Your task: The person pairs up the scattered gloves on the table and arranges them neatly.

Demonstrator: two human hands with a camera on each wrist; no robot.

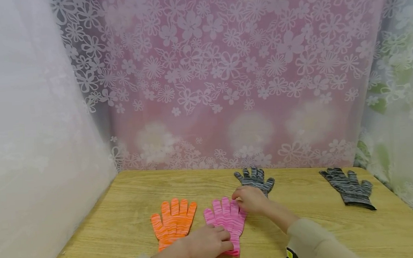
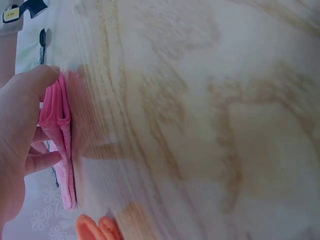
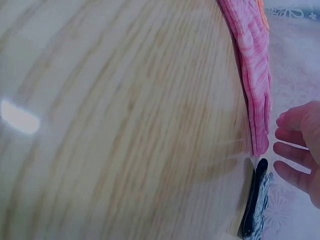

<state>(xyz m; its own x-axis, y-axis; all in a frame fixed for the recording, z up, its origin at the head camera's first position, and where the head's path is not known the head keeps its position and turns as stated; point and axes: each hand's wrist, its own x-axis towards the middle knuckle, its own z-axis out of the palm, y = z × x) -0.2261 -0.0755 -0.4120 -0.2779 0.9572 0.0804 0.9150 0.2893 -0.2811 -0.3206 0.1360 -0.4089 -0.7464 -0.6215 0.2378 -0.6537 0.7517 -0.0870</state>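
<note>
A pink streaked knit glove [image 1: 229,219] lies flat with its fingers pointing away. At its cuff is my left hand [image 1: 207,245]; in the left wrist view the thumb touches the cuff [image 2: 56,117] and the fingers rest over the glove, not closed round it. My right hand [image 1: 252,200] hovers by the glove's fingertips with loosely bent fingers, and in the right wrist view a small gap separates them. An orange knit glove [image 1: 173,221] lies to the left, its cuff partly hidden by my left arm. Behind my right hand is a grey-black glove [image 1: 255,179], its lower part covered.
Another grey-black glove [image 1: 350,187] lies near the right end of the wooden table [image 1: 132,188], its dark cuff toward me. A flower-patterned curtain [image 1: 225,84] hangs along the back edge, with pale sheets at both sides. A black device [image 1: 291,257] sits at my right sleeve.
</note>
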